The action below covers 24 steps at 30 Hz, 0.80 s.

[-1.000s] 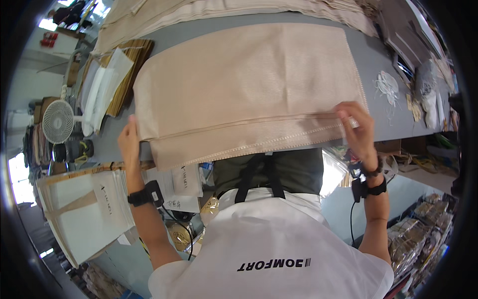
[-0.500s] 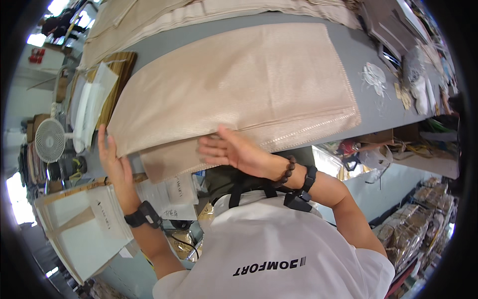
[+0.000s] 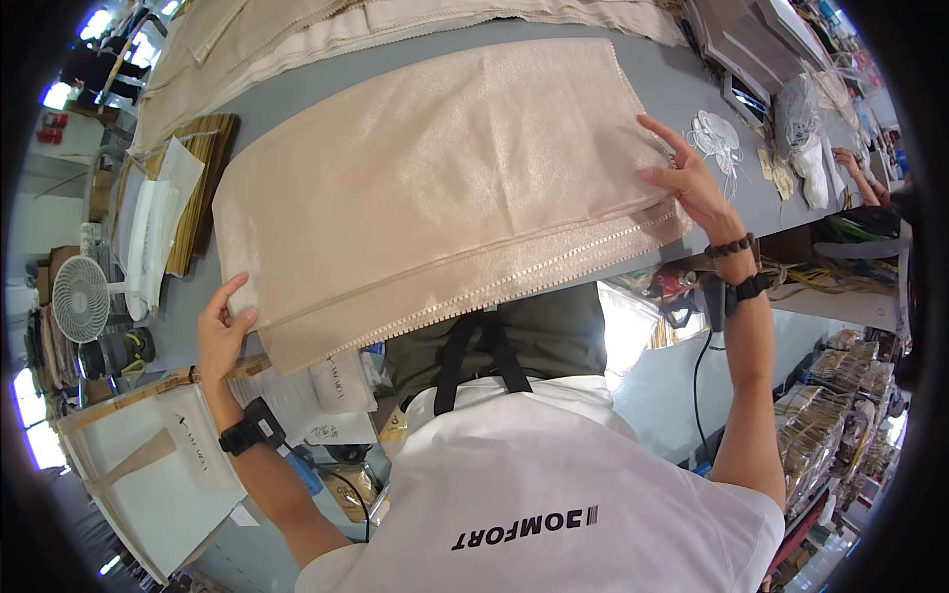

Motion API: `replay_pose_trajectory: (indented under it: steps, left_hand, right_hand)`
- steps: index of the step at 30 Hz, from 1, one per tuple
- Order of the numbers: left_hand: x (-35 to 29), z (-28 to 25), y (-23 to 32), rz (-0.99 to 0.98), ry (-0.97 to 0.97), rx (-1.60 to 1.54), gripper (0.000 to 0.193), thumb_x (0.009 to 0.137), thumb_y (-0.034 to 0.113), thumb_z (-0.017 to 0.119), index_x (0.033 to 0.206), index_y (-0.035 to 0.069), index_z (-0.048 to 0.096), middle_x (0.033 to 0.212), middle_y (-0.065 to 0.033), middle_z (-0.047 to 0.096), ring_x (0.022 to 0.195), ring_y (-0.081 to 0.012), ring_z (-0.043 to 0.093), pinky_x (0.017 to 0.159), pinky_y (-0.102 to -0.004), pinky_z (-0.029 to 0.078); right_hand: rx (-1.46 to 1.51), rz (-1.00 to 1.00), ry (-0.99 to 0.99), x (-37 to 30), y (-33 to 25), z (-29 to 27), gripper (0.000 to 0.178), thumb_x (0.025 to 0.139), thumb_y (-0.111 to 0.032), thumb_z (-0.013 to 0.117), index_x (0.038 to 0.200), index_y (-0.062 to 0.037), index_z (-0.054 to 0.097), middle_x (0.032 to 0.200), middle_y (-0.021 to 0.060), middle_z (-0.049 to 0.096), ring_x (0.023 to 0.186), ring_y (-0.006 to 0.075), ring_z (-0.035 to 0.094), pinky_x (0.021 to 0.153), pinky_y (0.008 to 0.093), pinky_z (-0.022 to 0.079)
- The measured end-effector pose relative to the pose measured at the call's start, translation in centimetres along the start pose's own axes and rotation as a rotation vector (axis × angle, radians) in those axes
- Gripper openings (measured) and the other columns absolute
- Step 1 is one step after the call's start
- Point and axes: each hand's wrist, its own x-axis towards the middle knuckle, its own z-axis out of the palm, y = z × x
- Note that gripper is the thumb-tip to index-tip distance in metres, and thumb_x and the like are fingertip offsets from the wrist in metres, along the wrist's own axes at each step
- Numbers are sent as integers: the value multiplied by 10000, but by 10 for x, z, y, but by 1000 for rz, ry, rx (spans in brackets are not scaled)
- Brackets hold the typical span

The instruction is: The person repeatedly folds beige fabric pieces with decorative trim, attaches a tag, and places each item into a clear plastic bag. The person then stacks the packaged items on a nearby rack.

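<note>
Head view: beige cloth (image 3: 425, 178) spread on grey tabletop (image 3: 657, 79), in front of the person, near edge hanging over the tabletop's near side. Fold line runs lengthwise near that edge, pale toothed trim along it. Left hand (image 3: 223, 321) at cloth's near left corner, half open, thumb and forefinger apart and touching the edge; can't tell if it grips. Right hand (image 3: 692, 183) at cloth's right edge, wide open, forefinger and thumb spread, thumb on top of cloth; no grip seen. Far side: more beige cloths (image 3: 346, 25), lying apart from this one. Left: brown stack (image 3: 206, 193) with white sheets (image 3: 163, 222), fan (image 3: 81, 296) beyond. Right: white threads (image 3: 714, 138) near right hand; clear bag (image 3: 803, 109) farther right.
</note>
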Motion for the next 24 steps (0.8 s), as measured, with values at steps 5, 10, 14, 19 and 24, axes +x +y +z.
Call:
replay_pose_trajectory:
  steps: [5,10,14,19,24]
  left_hand:
    - [17,9,16,74,297,363,367,886,-18,731,1249,40,740,1117,-75,718,916,-190,661,826,-311,525]
    - [8,35,5,413,836,536,318,795,-93,716,1062,67,780,1013,-131,691,924,-299,657,799,-355,515]
    - [-32,49,-12,434,687,535,286,771,-129,665,940,69,784,1015,-131,682,971,-302,653,812,-365,520]
    - [-53,49,-28,348,558,368,289,775,-167,580,840,45,765,1020,-116,689,1012,-285,652,869,-352,536]
    - [17,25,-32,202,632,148,252,928,-61,597,1104,29,753,1159,-129,709,1075,-261,658,956,-332,522]
  right_hand:
    - [-897,-479,104,14,2,-4,372,837,29,743,1193,-78,756,1050,61,727,974,284,712,831,379,570]
    - [-1087,-979,651,2,20,1,196,791,37,787,945,-72,733,985,95,688,904,324,676,781,407,548]
    - [-1132,-881,409,-36,33,-4,222,696,101,722,842,-65,712,1072,116,688,994,336,659,819,425,539]
    - [-1254,-747,190,-52,29,-24,261,668,131,594,786,-60,727,1195,111,707,1078,328,647,895,435,529]
    - [-1033,-606,345,17,18,-14,268,858,53,609,1048,-57,763,1237,132,708,1148,354,658,973,419,530]
